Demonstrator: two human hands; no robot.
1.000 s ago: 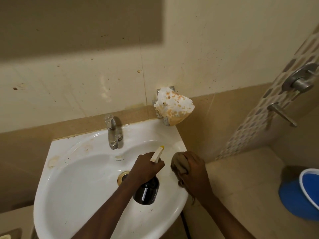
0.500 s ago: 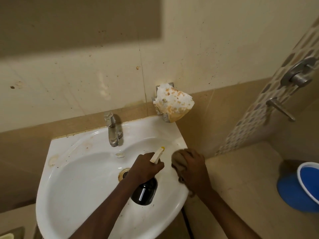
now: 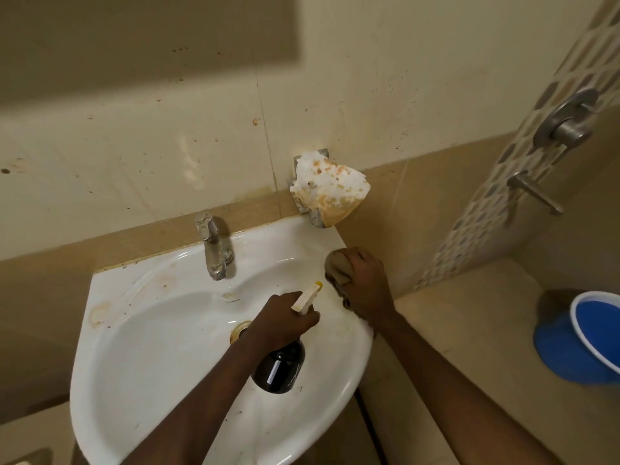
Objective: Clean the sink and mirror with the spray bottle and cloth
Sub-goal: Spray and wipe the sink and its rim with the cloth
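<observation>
Stained beige tiles backed a white sink [image 3: 141, 347] where the left hand [image 3: 280, 322] gripped a dark spray bottle [image 3: 280, 369] and the right hand [image 3: 364, 285] pressed a bunched cloth [image 3: 339, 268], mostly hidden, on the rim.

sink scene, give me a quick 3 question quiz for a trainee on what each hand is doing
1. True or false: the left hand holds the spray bottle over the sink.
2. What does the right hand grip? A) sponge B) cloth C) brush
3. Fill in: the cloth presses on the sink's ____ rim, below the stained soap dish.

Key: 1 true; 2 B; 3 right
</observation>
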